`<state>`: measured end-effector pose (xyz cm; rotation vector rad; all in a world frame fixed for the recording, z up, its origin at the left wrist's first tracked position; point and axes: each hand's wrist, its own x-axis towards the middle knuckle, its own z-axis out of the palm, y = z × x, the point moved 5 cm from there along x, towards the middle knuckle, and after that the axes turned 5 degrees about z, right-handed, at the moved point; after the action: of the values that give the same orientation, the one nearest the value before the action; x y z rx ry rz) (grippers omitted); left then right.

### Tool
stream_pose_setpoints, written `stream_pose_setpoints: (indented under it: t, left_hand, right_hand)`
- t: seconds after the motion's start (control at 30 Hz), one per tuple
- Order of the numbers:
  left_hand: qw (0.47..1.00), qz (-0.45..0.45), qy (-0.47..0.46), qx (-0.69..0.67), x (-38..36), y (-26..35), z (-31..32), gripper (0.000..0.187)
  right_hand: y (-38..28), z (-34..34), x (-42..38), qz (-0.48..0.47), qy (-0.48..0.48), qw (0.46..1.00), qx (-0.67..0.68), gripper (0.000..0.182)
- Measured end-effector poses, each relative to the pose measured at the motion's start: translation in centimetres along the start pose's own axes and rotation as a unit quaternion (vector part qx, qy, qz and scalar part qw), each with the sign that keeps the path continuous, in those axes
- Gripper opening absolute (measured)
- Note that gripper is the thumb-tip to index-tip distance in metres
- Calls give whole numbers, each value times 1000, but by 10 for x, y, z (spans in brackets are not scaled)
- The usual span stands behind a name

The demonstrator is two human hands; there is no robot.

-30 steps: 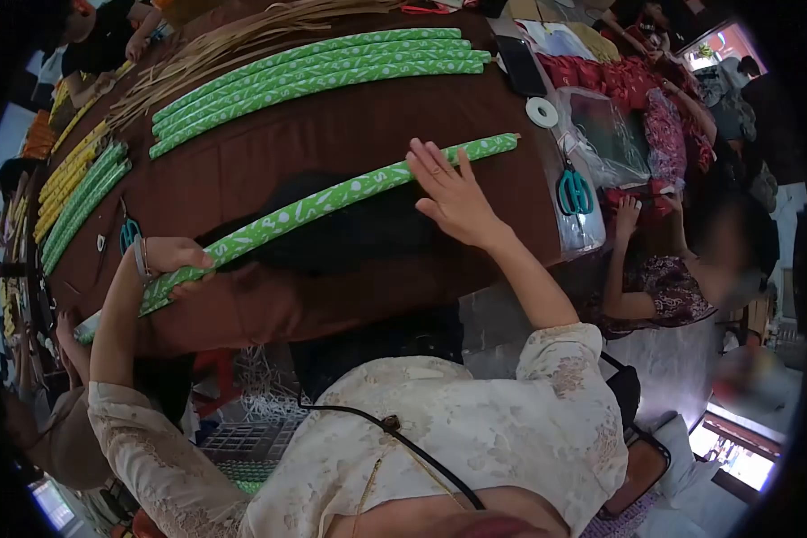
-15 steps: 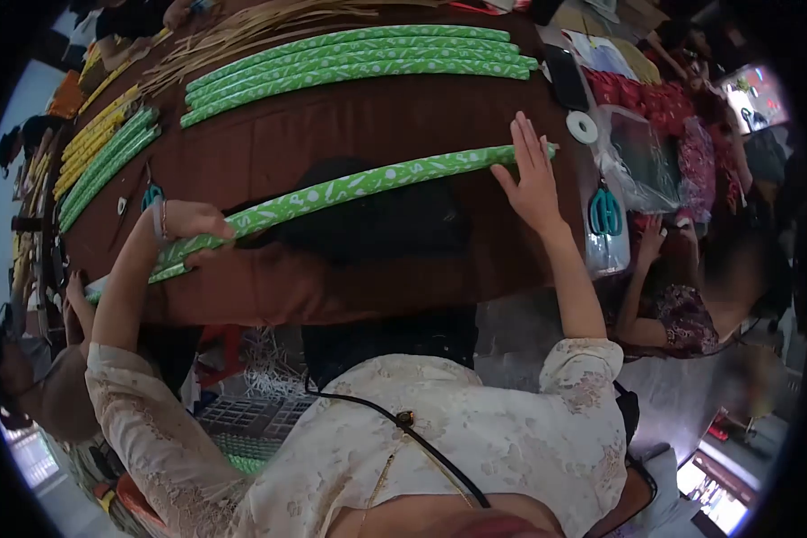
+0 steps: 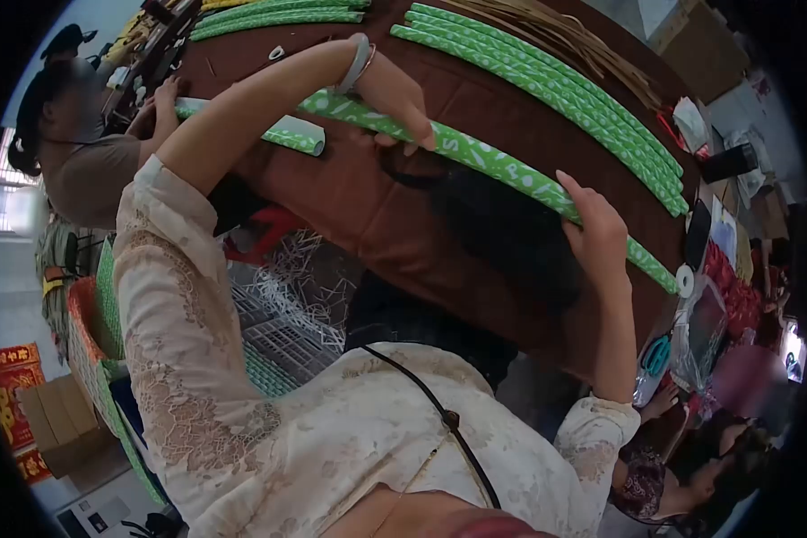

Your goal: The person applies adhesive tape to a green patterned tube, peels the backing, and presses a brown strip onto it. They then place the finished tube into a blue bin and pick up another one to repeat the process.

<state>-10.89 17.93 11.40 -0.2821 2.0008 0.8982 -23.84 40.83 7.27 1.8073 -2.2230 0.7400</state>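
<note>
A long green tube (image 3: 498, 166) with a white pattern slants across in front of me, over the brown table. My left hand (image 3: 393, 97), a bracelet on its wrist, is closed around its upper left part. Further down its length, my right hand (image 3: 598, 235) holds it between thumb and fingers, with the lower right end sticking out past the hand. Beside my left forearm lies a second green tube (image 3: 298, 136), its hollow open end towards me; my arm hides part of it.
Several green tubes (image 3: 547, 112) lie side by side at the back, with brown strips (image 3: 592, 49) behind them. Teal scissors (image 3: 656, 355) and a white tape roll (image 3: 685, 281) are at the right edge. A co-worker (image 3: 94, 148) sits at left, another person (image 3: 681, 475) at lower right.
The view has turned left. My right hand, earlier stretched flat at the tube's far end, is now further in and gripping it. The tube now slopes down to the right.
</note>
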Motion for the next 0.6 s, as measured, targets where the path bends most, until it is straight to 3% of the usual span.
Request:
stream_pose_setpoints:
  t: [0.07, 0.1, 0.13, 0.17, 0.23, 0.27, 0.3, 0.33, 0.4, 0.43, 0.47, 0.53, 0.6]
  left_hand:
    - [999, 29, 24, 38, -5, -5, -7, 39]
    - [920, 131, 260, 260, -19, 6, -21, 37]
    - [730, 217, 465, 452, -42, 23, -23, 35]
    - [609, 244, 569, 496, -56, 32, -21, 30]
    - [555, 376, 658, 344, -83, 45, 11, 28]
    - [615, 394, 668, 143, -83, 34, 35, 27]
    - [593, 450, 662, -86, -65, 13, 57, 25]
    - [539, 481, 617, -311, -33, -11, 72, 24]
    - [421, 511, 557, -501, 15, -31, 83, 28]
    - [418, 511, 527, -536, 31, -32, 82, 43]
    - [411, 508, 532, -538, 38, -29, 79, 43]
    - [334, 578, 469, -578, 45, -20, 74, 54]
    - [336, 585, 477, -564, 37, -17, 72, 60]
  right_hand:
    - [-7, -15, 5, 7, -5, 1000, 3, 73]
    - [-9, -21, 4, 20, -6, 1000, 6, 71]
    - [-14, -24, 4, 16, -3, 1000, 1, 71]
    - [-15, -25, 3, 44, -11, 999, 3, 69]
    - [-17, -27, 2, 83, -15, 996, 38, 63]
    - [-22, -29, 0, 107, -23, 991, 82, 61]
    - [-26, -29, -1, 131, -32, 983, 128, 58]
    - [-26, -25, -4, 141, -47, 975, 165, 55]
    - [-33, -19, -4, 160, -79, 953, 244, 54]
    - [-36, -13, -4, 182, -114, 924, 317, 53]
    - [-38, -12, -4, 176, -121, 924, 317, 53]
    - [-37, 2, -6, 245, -203, 851, 418, 52]
    - [-39, 7, -4, 226, -225, 855, 408, 51]
